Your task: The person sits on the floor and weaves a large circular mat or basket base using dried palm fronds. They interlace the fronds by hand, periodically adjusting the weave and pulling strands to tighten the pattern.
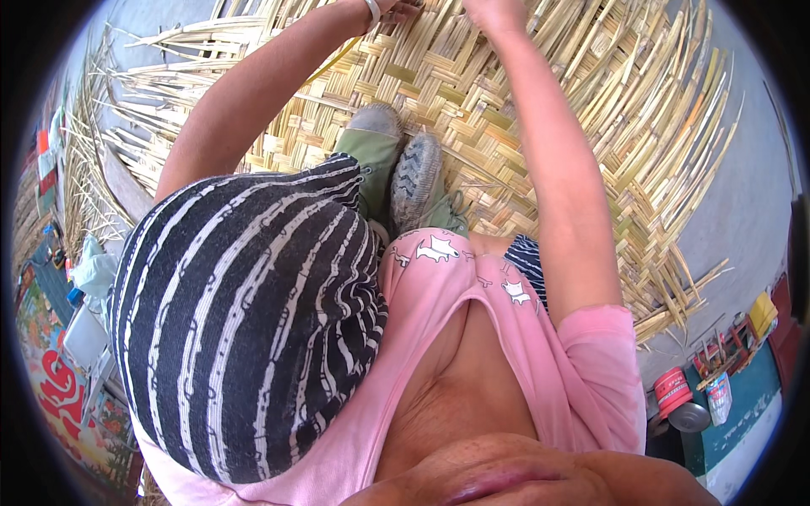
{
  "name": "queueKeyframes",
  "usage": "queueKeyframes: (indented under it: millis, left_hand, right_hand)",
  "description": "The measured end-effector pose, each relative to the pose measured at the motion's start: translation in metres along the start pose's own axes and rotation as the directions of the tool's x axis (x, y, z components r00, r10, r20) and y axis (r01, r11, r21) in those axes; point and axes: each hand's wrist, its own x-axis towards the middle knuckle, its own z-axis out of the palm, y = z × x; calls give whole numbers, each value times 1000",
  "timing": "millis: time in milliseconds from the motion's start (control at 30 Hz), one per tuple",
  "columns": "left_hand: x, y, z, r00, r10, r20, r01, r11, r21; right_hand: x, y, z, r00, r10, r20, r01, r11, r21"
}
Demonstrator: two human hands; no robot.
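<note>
A large woven mat of pale split-cane strips lies under and ahead of me, its loose strip ends fanning out left and right. At the top edge, my left hand, with a light band at the wrist, reaches over the mat. Its fingers look bent against the weave; what they grip, if anything, is hidden. A yellow-green strip slants beneath that forearm. My right hand is also over the mat, a little apart from the left. The frame's edge cuts off its fingers.
My green shoes are on the mat, one sole turned up. Grey floor borders it. At the lower right stand a red container and a small rack. A patterned red sheet and a light bag are at the left.
</note>
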Motion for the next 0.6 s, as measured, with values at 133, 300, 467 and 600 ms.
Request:
queueKeyframes:
  millis: [133,300,467,600]
  left_hand:
    - [-7,3,2,1000,7,-11,-7,999,-35]
    - [-14,10,8,999,-39,-35,39,999,-20]
    - [-9,1,2,997,4,-73,-8,998,-64]
    - [-4,-2,4,995,73,-67,-84,980,-180]
  right_hand:
    - [-16,-35,-32,963,171,210,-230,925,304]
    - [-14,-24,-34,829,267,492,-544,590,597]
    - [-22,-43,-39,808,226,544,-558,586,587]
    - [-22,-30,-22,859,22,512,-469,433,769]
